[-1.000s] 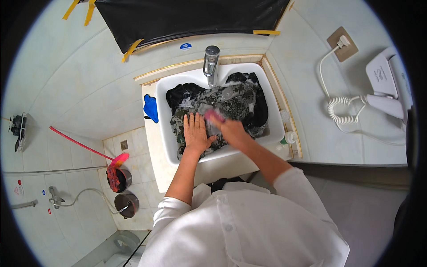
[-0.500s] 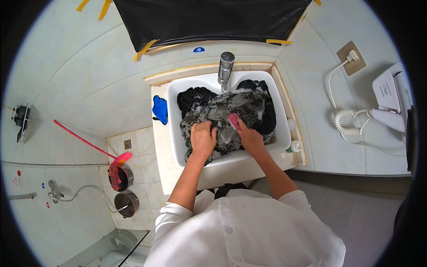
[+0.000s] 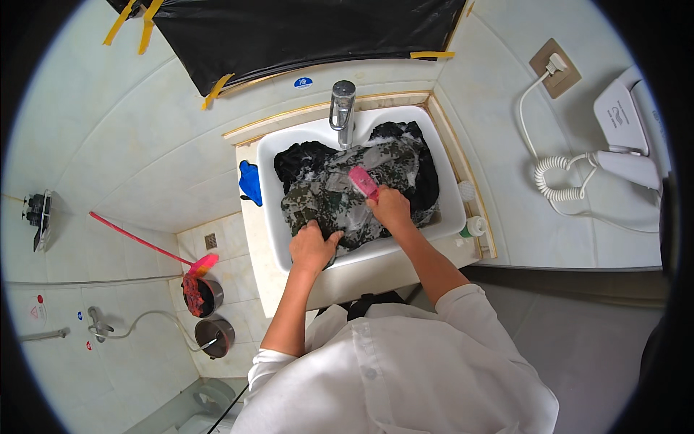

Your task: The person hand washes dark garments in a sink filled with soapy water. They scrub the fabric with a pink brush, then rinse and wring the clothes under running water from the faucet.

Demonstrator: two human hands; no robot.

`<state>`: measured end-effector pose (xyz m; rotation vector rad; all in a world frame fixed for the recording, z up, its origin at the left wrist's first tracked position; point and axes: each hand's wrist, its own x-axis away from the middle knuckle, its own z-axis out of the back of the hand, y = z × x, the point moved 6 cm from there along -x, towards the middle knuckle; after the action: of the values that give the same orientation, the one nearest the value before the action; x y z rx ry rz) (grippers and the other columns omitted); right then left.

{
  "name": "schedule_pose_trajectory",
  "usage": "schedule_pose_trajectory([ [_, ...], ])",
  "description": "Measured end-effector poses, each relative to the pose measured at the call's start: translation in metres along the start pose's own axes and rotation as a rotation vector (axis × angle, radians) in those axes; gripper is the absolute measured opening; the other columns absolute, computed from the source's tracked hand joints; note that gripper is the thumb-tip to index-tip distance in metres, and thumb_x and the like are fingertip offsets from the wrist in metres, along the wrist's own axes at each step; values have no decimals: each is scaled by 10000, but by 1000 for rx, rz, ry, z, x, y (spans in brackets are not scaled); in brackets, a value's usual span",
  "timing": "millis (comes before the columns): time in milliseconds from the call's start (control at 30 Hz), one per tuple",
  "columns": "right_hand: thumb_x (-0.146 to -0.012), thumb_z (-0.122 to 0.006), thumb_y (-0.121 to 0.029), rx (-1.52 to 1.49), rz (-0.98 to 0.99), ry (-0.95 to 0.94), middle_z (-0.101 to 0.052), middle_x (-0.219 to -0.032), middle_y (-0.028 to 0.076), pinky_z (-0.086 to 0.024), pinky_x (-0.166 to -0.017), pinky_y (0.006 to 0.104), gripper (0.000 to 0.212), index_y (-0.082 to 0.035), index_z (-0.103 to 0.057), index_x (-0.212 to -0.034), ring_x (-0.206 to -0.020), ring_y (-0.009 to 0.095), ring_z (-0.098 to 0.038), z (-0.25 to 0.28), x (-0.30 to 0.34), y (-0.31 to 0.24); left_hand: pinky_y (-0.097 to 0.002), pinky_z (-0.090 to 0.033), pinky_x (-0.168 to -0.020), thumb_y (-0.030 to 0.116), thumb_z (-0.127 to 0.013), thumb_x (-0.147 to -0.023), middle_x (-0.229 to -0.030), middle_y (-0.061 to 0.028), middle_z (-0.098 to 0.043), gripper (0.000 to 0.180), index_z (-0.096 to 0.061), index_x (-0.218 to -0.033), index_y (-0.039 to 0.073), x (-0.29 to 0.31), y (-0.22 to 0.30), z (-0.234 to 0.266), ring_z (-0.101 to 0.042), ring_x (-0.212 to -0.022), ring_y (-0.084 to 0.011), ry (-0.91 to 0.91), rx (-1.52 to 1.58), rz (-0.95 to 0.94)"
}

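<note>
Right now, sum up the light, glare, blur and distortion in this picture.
Head view: bright, soft light, shadier at lower right; glints on the chrome faucet; seams on the left wall bow, corners black, from the fisheye; brush and right hand fairly sharp.

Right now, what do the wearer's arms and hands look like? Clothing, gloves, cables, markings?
Left hand and right hand: ordinary five-fingered human hands, no gloves or wristwear visible. Forearms bare below plain white cloth sleeves, which end well short of the wrists. No cables or markings visible on either arm.
</note>
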<state>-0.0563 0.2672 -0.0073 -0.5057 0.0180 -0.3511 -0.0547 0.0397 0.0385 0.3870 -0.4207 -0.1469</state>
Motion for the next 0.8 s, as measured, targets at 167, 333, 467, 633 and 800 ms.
schedule_pose_trajectory([
  [167,-837,-699,-207,12,-10,-16,-706,-867,232,-552,-775,510,200,-16,-669,-887,-862,421,-693,-1,-6,3,-491,-527,-760,336,-783,-831,-995,-213,-627,425,-627,-1036,-2,39,1,21,-652,-891,-419,340,173,-222],
  [333,-812,-677,-191,-397,132,106,-697,-792,174,-542,-705,482,168,-32,-635,-845,-783,390,-683,29,-2,15,-462,-474,-648,167,-797,-800,-856,-167,-585,228,-655,-897,18,64,-3,24,-590,-746,-375,350,217,-391],
  [467,-809,-734,-189,114,21,-70,-695,-841,163,-541,-703,459,211,-31,-608,-868,-815,373,-683,31,-2,25,-416,-428,-770,111,-803,-754,-904,-99,-583,184,-642,-804,35,83,3,24,-548,-870,-311,440,241,-543],
  [633,-850,-737,-209,33,264,45,-667,-1064,178,-547,-798,474,260,-31,-625,-1002,-958,385,-670,26,-14,-9,-400,-407,-851,92,-799,-736,-969,-77,-574,163,-653,-797,53,95,2,23,-533,-958,-289,447,282,-591],
  [800,-828,-756,-188,80,209,-64,-676,-1029,173,-526,-822,509,287,-30,-621,-1025,-966,400,-655,6,-32,-13,-395,-419,-832,103,-799,-760,-968,-89,-569,161,-648,-749,49,100,-5,24,-541,-929,-292,506,314,-499],
])
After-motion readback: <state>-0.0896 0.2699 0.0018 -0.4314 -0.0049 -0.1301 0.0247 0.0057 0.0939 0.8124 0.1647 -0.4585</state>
